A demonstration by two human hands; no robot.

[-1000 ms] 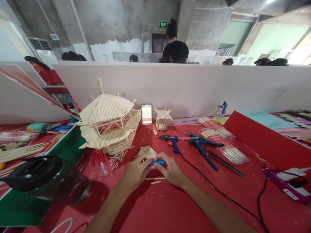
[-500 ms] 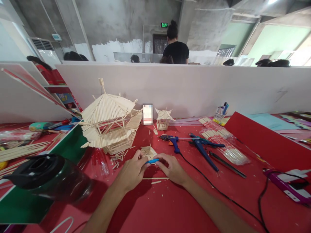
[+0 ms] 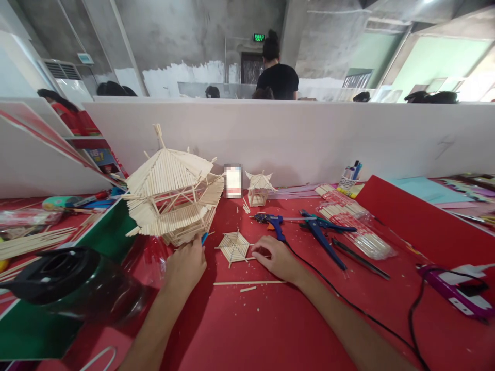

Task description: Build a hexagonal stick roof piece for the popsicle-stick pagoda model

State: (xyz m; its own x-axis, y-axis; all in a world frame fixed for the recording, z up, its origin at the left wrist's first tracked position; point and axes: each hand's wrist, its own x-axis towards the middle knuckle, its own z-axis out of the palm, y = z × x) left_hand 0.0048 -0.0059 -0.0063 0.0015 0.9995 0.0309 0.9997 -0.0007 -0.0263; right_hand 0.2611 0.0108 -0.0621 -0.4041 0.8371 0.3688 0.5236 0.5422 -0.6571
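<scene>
My left hand (image 3: 186,263) is closed round a slim blue pen-like thing (image 3: 204,238) beside the large stick pavilion (image 3: 174,190); only one end shows, so its exact kind is unclear. A hexagonal web of thin wooden sticks (image 3: 234,247) lies flat between my hands. At its right edge rests my right hand (image 3: 273,256), with fingers loosely curved and a gap between thumb and forefinger; nothing shows inside it. One long wooden stick (image 3: 247,283) and a short stick piece (image 3: 248,289) lie on the red tabletop nearer me.
A small stick pavilion (image 3: 260,188) stands at the back. To the right lie a blue glue gun (image 3: 274,224) with its cord, a blue cutter (image 3: 323,237), tweezers (image 3: 361,259) and bagged sticks (image 3: 363,234). A dark bottle (image 3: 85,288) lies at left. Someone in black stands beyond the partition.
My left hand has moved left with the blue thing, away from my right hand, which has let go of it. The stick web is now uncovered.
</scene>
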